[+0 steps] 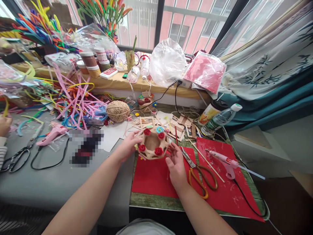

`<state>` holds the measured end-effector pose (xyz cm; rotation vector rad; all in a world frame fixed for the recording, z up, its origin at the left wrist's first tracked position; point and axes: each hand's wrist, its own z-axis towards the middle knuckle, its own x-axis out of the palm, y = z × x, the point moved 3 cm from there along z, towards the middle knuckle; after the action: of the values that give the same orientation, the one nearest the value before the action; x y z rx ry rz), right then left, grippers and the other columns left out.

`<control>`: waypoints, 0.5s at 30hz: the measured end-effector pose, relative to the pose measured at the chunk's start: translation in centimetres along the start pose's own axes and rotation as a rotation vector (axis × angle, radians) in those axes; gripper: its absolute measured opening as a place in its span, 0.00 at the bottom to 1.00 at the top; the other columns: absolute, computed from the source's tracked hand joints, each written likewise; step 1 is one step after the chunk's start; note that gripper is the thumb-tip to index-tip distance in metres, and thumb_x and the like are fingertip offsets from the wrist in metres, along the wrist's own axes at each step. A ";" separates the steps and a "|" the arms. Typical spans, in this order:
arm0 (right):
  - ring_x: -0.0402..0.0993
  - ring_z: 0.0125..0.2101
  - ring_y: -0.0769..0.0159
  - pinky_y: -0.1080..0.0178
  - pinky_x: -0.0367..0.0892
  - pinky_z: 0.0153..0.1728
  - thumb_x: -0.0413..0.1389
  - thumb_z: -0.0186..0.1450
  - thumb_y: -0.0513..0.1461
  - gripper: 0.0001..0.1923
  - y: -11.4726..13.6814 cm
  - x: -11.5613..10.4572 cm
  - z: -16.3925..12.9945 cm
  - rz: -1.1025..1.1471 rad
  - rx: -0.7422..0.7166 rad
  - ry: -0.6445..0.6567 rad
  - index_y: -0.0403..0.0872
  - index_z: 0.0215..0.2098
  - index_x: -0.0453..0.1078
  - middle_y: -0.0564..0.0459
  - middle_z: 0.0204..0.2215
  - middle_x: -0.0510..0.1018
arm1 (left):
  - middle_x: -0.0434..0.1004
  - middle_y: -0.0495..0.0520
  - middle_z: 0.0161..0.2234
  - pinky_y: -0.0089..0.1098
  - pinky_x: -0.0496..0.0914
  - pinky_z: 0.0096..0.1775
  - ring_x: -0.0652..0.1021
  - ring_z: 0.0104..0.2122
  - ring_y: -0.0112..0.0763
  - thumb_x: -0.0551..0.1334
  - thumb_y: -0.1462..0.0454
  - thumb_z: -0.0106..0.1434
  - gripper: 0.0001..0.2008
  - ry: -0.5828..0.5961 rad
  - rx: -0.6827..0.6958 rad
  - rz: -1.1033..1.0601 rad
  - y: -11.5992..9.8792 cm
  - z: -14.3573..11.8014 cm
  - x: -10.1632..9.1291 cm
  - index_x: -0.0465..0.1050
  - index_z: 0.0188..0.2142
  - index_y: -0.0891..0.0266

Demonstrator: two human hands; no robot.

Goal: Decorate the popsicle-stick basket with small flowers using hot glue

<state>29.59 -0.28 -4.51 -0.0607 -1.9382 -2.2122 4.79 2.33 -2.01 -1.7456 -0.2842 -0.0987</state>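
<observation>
A small tan craft basket with several red roses and a blue flower around its rim is held up over a red sheet. My left hand grips its left side, fingertips partly hidden behind it. At the right side my right hand holds it with curled fingers. Just right of that hand lie scissors with tan handles, blades apart, and a thin wooden stick. A pink glue gun rests further right on another red sheet.
Behind the basket are a ball of twine and scattered wooden sticks. A bottle stands at right. On the left lie another pink glue gun, black-handled scissors and pink pipe cleaners. Another person's hand shows at the left edge.
</observation>
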 end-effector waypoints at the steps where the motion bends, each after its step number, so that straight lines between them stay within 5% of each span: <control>1: 0.69 0.66 0.51 0.47 0.70 0.64 0.63 0.70 0.51 0.33 0.0 0.0 0.1 0.020 0.016 0.017 0.56 0.69 0.62 0.44 0.69 0.69 | 0.82 0.57 0.48 0.38 0.76 0.39 0.83 0.46 0.47 0.74 0.53 0.55 0.34 0.064 -0.071 0.022 0.4 -0.3 0.5 0.71 0.59 0.56; 4: 0.66 0.69 0.49 0.46 0.65 0.69 0.63 0.69 0.52 0.37 -0.4 0.1 0.3 0.035 0.070 0.057 0.54 0.72 0.60 0.44 0.70 0.69 | 0.80 0.56 0.51 0.37 0.75 0.42 0.82 0.50 0.46 0.73 0.51 0.58 0.35 0.179 -0.179 0.081 0.9 -1.0 1.2 0.67 0.63 0.53; 8: 0.67 0.69 0.49 0.44 0.61 0.71 0.68 0.66 0.48 0.38 -1.0 0.1 0.4 -0.020 0.114 0.023 0.55 0.71 0.63 0.46 0.69 0.71 | 0.81 0.54 0.41 0.38 0.73 0.45 0.82 0.44 0.43 0.72 0.50 0.60 0.35 0.156 -0.109 0.201 0.6 -0.7 0.7 0.66 0.63 0.56; 15: 0.70 0.67 0.49 0.43 0.62 0.71 0.68 0.66 0.48 0.34 -1.3 -0.2 0.7 -0.086 0.122 0.026 0.54 0.67 0.67 0.47 0.66 0.75 | 0.81 0.49 0.29 0.33 0.68 0.34 0.81 0.32 0.40 0.73 0.49 0.59 0.31 0.120 -0.009 0.370 0.6 -0.6 -0.1 0.72 0.58 0.58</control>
<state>29.46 0.61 -5.68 0.0696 -2.0940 -2.1295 4.89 1.59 -2.50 -1.7660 0.1287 0.0641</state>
